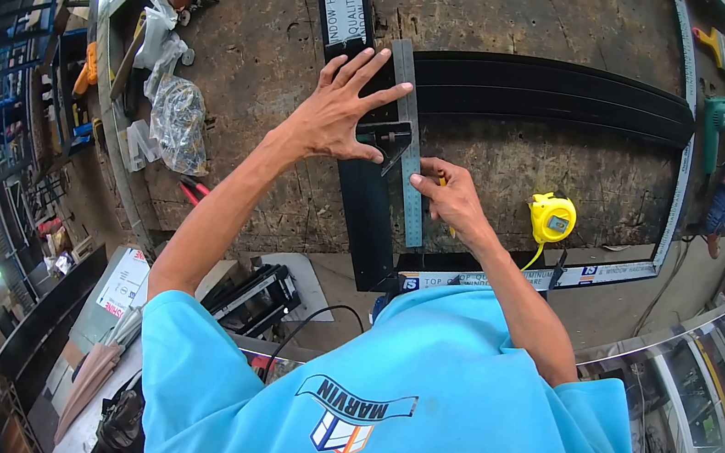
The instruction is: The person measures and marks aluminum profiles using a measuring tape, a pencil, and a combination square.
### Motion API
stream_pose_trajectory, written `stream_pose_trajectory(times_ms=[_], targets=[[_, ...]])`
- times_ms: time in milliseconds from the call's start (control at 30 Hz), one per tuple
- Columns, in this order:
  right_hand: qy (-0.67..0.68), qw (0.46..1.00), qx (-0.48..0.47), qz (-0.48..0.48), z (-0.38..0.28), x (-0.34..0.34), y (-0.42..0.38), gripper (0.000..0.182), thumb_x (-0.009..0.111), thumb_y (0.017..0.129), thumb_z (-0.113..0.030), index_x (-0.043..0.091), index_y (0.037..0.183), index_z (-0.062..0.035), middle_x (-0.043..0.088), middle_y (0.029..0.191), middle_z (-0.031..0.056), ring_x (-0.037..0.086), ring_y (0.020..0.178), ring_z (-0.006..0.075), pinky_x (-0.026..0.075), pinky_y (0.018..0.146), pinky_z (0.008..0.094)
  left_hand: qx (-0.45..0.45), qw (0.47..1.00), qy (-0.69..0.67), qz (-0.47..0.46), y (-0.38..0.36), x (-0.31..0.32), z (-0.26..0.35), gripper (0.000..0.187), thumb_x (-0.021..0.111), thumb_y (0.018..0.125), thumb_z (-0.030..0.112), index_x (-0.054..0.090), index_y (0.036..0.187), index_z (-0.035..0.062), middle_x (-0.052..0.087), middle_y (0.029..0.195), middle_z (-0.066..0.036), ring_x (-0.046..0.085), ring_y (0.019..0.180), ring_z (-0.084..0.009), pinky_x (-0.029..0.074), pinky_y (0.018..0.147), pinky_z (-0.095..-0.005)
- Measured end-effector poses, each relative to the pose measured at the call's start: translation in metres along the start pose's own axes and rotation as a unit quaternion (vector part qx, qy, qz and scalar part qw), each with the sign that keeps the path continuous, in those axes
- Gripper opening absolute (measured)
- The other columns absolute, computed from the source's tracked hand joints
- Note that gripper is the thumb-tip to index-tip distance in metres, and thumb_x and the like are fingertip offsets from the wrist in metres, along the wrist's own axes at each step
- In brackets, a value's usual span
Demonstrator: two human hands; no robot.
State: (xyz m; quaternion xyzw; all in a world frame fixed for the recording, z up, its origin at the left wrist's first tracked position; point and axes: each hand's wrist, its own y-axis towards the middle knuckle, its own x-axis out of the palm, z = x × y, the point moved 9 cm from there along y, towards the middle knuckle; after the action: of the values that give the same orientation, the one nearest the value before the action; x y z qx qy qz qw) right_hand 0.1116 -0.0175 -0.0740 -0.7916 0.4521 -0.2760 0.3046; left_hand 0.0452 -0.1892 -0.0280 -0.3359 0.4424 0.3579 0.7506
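Note:
My left hand (333,118) has its fingers spread and holds a combination square against a black aluminium profile (362,213). Its thumb presses by the square's dark head (390,142), and its index fingertip is at the steel rule (411,192). Just right of the rule, my right hand (455,204) is closed around a thin yellow pencil (453,233); the pencil's tip is hidden. A wide black crosspiece (548,95) runs rightward from the profile. The yellow tape measure (552,219) sits right of my right hand, with some tape out toward the frame's near side.
The wooden bench (259,36) carries the labelled frame, whose right side (677,178) stands beyond the crosspiece. Clear plastic bags (180,122) lie at left, near red-handled pliers (193,191). A green power tool (716,128) and a paintbrush (717,47) are at far right.

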Motion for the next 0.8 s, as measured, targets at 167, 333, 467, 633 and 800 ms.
stream_pose_trajectory(times_ms=[167,333,467,633,800], targets=[[0.019,1.000,-0.019,0.004,0.004,0.001,0.000,0.040,0.067,0.090,-0.021,0.062,0.119,0.0049,0.059,0.069,0.0027,0.049,0.047,0.0076,0.040,0.041,0.0229,-0.002,1.000,0.004,-0.006,0.001,-0.001,-0.003,0.112,0.070,0.048,0.083,0.037,0.145,0.0381,0.014,0.159,-0.007,0.010,0.146,-0.0296,0.008,0.118,-0.0483],[0.011,0.999,-0.017,0.029,0.006,-0.001,-0.001,0.042,0.067,0.090,-0.023,0.061,0.120,0.0053,0.059,0.069,0.0030,0.049,0.046,0.0074,0.040,0.041,0.0232,-0.006,1.000,-0.005,-0.003,0.002,-0.005,-0.002,0.110,0.074,0.049,0.078,0.039,0.145,0.0385,0.016,0.158,-0.006,0.014,0.144,-0.0304,0.013,0.116,-0.0479],[0.020,1.000,-0.003,0.017,0.003,0.001,-0.002,0.040,0.067,0.090,-0.022,0.062,0.120,0.0033,0.058,0.069,0.0018,0.048,0.045,0.0064,0.039,0.041,0.0225,-0.014,0.999,-0.041,-0.004,0.002,-0.005,-0.005,0.110,0.081,0.045,0.069,0.040,0.143,0.0401,0.017,0.158,-0.006,0.014,0.144,-0.0301,0.014,0.116,-0.0475],[0.040,0.999,0.013,0.025,0.013,0.000,0.000,0.043,0.069,0.089,-0.025,0.063,0.121,0.0017,0.058,0.071,0.0005,0.046,0.045,0.0044,0.036,0.040,0.0203,-0.010,0.998,-0.057,0.010,0.002,-0.007,-0.006,0.111,0.083,0.041,0.068,0.041,0.141,0.0421,0.018,0.157,-0.005,0.014,0.144,-0.0295,0.015,0.118,-0.0468],[0.040,0.999,0.022,0.028,0.012,0.001,-0.001,0.046,0.071,0.088,-0.027,0.062,0.122,0.0017,0.058,0.071,0.0000,0.045,0.045,0.0036,0.035,0.040,0.0194,0.002,0.996,-0.081,0.023,0.002,-0.003,-0.008,0.108,0.082,0.044,0.068,0.042,0.141,0.0411,0.017,0.157,-0.006,0.013,0.144,-0.0307,0.014,0.119,-0.0496]])
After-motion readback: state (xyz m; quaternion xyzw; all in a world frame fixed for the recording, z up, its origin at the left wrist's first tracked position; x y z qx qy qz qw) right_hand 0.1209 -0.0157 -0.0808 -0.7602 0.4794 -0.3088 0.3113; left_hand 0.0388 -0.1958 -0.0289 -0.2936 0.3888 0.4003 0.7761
